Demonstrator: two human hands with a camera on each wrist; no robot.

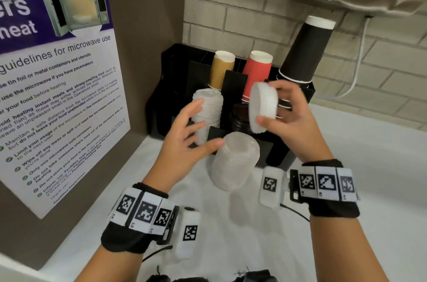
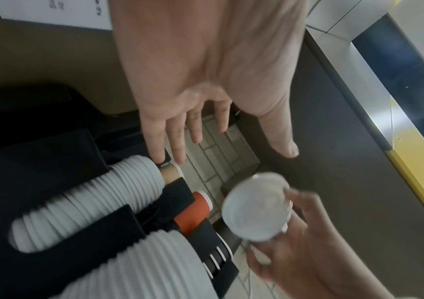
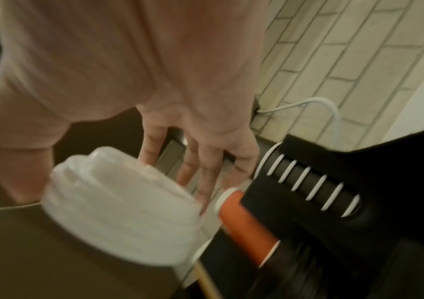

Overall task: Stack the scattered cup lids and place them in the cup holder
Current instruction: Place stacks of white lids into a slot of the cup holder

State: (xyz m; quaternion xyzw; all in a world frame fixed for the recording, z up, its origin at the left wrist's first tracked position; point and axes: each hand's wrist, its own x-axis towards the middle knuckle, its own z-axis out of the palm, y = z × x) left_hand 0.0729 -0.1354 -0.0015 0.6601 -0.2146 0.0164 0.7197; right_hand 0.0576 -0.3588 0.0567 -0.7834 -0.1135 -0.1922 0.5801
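Observation:
My right hand (image 1: 280, 108) grips a short stack of white cup lids (image 1: 263, 107) (image 2: 255, 208) (image 3: 121, 212), tilted on edge above the black cup holder (image 1: 171, 74). My left hand (image 1: 196, 127) (image 2: 206, 129) is spread, fingers straight, holding nothing; it hovers just left of that stack, in front of a tall stack of white lids (image 1: 208, 110) (image 2: 88, 204) standing in the holder. Another tall stack of translucent lids (image 1: 233, 161) (image 2: 139, 269) leans out of the holder's front slot, below both hands.
The holder also carries upturned brown cups (image 1: 221, 69), red cups (image 1: 256, 74) and black cups (image 1: 302, 50). A brown panel with a microwave poster (image 1: 57, 87) stands on the left. Brick wall behind, with a white cable (image 1: 355, 69). The white counter (image 1: 369, 154) spreads right.

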